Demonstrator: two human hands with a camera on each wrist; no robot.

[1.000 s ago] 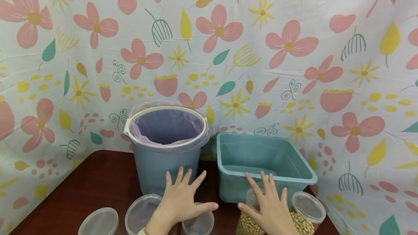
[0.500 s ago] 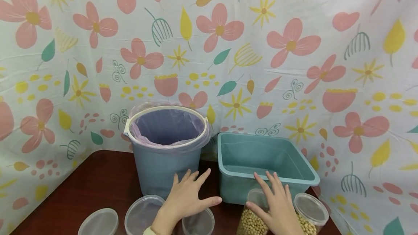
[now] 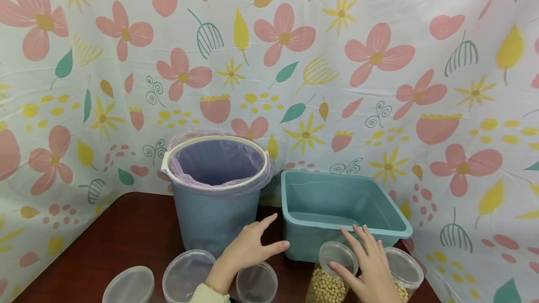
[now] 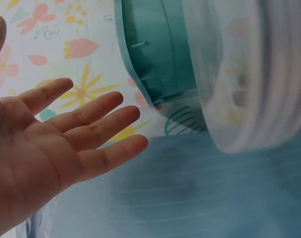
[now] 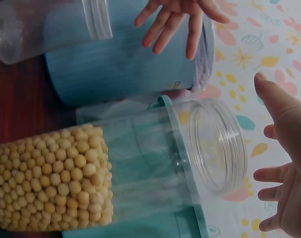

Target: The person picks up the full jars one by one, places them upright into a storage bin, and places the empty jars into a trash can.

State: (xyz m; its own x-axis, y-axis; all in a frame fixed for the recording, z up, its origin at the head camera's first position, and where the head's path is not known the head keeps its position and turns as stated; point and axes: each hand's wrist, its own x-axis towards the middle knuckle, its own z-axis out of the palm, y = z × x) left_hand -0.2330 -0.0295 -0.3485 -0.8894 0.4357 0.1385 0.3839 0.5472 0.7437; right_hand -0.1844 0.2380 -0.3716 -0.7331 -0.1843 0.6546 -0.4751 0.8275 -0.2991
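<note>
Bucket [image 3: 214, 219] was blue, its rim [image 3: 165, 162] cream-white, the liner [image 3: 185, 174] sheer lilac. Basin [image 3: 305, 242] was solid teal. Table [image 3: 126, 228] was dark red-brown. Backdrop sheet [image 3: 261, 83] was white, printed with pink flowers and hearts, yellow leaves and starbursts, teal leaves and line-drawn sprigs. Jars [image 3: 326, 255] were clear and colourless, the beans [image 3: 328, 288] pale tan. Left sleeve [image 3: 206, 294] was pale cream.

On the bench [image 3: 105, 233], far row: a bucket [image 3: 210, 223] at left with a liner [image 3: 178, 172] in it, a tub [image 3: 305, 240] at right, and a cloth [image 3: 227, 36] behind both. Near row, left to right: first jar [image 3: 128, 286], second jar [image 3: 185, 275] before the bucket, third jar [image 3: 257, 284], then, past a gap, fourth jar [image 3: 332, 250] and fifth jar [image 3: 404, 265] before the tub, beans [image 3: 327, 289] in both.
</note>
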